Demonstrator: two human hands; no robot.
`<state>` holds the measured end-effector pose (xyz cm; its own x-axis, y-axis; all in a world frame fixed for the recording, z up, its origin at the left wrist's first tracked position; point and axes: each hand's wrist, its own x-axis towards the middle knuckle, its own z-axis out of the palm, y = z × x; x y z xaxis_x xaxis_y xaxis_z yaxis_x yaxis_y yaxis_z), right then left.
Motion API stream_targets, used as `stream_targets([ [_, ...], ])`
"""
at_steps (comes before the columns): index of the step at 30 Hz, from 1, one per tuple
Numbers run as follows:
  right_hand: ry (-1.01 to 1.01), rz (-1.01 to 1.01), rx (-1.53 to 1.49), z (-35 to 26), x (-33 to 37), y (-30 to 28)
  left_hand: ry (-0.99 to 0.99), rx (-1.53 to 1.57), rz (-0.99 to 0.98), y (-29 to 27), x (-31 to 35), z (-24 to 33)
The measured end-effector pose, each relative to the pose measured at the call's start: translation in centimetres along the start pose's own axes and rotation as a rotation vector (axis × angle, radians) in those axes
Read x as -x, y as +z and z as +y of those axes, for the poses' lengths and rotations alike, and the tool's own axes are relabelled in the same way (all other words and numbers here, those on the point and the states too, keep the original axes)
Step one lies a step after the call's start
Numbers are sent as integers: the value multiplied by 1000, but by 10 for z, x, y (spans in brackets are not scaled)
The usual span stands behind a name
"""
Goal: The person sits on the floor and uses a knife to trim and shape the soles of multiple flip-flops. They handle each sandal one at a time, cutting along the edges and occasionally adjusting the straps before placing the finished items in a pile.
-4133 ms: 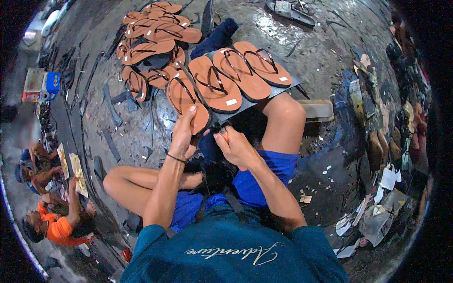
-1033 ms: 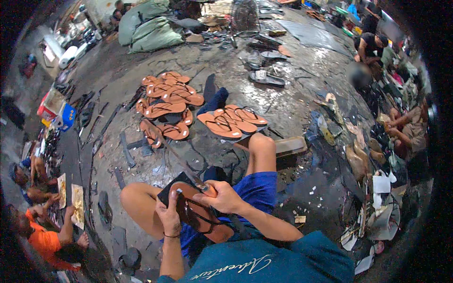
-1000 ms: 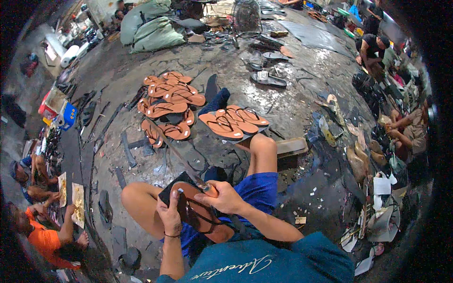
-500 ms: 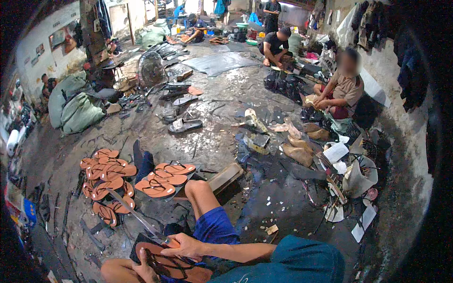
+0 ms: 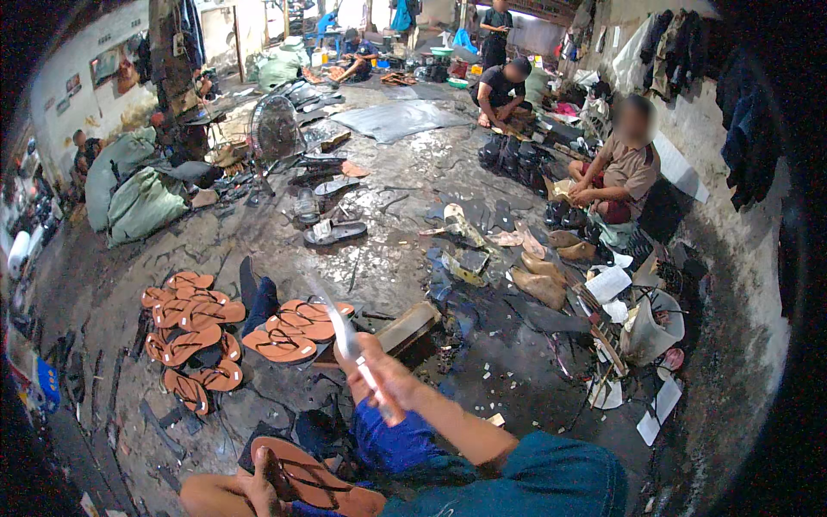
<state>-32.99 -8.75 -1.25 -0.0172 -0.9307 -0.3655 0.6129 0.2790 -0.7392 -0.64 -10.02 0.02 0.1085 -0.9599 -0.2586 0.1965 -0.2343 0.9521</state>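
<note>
Raised in front of my bent knee, my right hand (image 5: 389,379) is closed round the orange handle of a long knife (image 5: 339,324). Its curved, motion-blurred blade points up and away. Low in the picture, my left hand (image 5: 264,484) grips a brown flip-flop (image 5: 338,493) near one end, thumb on its top face. The flip-flop has dark straps and a dark edge round its end, and lies over my lap. Beyond my hands is a pile of similar brown flip-flops (image 5: 196,338). Several more flip-flops (image 5: 284,345) lie beside it, near my leg.
A wooden block (image 5: 405,331) lies past my knee. To the right are wooden shoe lasts (image 5: 541,286), scraps and a pale bucket (image 5: 658,329). A seated person (image 5: 627,172) works at the right; others are further back. A standing fan (image 5: 276,129) is at the far left.
My right hand has lifted the knife up and away from the flip-flop, turning the blade more upright. My left hand stays on the flip-flop.
</note>
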Motion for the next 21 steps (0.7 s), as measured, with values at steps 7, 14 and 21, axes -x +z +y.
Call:
stream_targets([
  [7, -205, 482, -110, -3, -18, -138, -87, -224, -89, -27, -36, -29],
  [14, -87, 655, 213, 55, -59, -185, -134, -107, 53, -7, -16, -24],
  [21, -233, 641, 592, 103, -81, -233, -202, -44, -40, -3, -21, -33],
])
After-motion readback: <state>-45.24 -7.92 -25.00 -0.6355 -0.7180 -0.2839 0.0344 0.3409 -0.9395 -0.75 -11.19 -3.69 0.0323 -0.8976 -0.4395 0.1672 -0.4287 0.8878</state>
